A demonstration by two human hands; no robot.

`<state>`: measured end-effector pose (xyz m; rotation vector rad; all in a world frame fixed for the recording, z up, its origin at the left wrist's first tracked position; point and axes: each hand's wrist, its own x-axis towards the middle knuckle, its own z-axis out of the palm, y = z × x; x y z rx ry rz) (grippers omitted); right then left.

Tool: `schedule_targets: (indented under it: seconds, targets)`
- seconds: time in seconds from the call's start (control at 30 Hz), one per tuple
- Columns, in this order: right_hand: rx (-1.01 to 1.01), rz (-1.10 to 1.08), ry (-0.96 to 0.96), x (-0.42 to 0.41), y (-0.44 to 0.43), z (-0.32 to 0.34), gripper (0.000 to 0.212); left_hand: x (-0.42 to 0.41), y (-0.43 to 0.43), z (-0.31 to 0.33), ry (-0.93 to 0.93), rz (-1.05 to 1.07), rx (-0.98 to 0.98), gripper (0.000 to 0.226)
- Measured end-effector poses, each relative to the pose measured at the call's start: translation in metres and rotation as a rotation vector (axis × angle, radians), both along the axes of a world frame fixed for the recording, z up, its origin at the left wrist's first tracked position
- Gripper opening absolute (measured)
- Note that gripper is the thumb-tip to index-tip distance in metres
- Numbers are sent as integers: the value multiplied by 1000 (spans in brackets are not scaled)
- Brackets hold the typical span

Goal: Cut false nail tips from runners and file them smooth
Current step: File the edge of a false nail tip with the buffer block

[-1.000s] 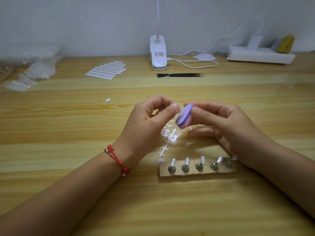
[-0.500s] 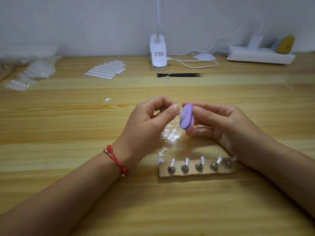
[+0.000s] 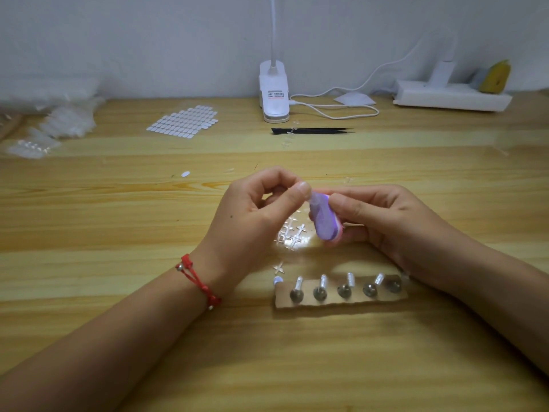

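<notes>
False nail tip: clear and tiny, not made out. Judged to sit inside the left pinch, above the middle of the wooden tabletop (image 3: 118, 218).
Left hand (image 3: 261, 209): fingers curled, thumb pressed to index in a tight pinch. Red string bracelet (image 3: 197, 281) on the wrist.
Right hand (image 3: 383, 221): clamped on a purple oval file block with a pink edge (image 3: 325, 221), between thumb and fingers.
Hands: together, with the left thumb tip touching the file block's far end.
Key relation: the file block's long axis runs from its far-left end at the left thumb to its near-right end. The tip lies just left of that far end. The left hand presents it and the right hand is placed to stroke.
Step (judgement): filing a cut edge, mid-task.
Runners: clear cross-shaped plastic runners (image 3: 292, 233) lie on the tabletop under both hands, washed out by glare.
Holder: brown cardboard strip with five metal studs (image 3: 341, 300), toward the front edge and just beside the right wrist.
Far edge: black tweezers (image 3: 312, 131), white clip lamp (image 3: 273, 96), sheet of white oval stickers (image 3: 184, 121).
Far-left corner: clear plastic bags (image 3: 50, 123).
Hidden: tip-to-file contact, the left fingertips behind the thumb, and what is on the studs. The file block is blurred.
</notes>
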<state>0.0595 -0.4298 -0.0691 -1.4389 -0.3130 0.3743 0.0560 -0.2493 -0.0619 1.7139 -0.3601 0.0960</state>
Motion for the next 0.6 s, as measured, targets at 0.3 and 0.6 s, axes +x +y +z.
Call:
schedule_targets:
  seconds: [0.3, 0.6]
  targets:
    - [-6, -11, -15, -1, 3, -1, 29, 0, 0, 1, -5, 22, -29, 17]
    - [2, -8, -16, -3, 4, 1, 30, 1, 0, 2, 7, 0, -84, 18]
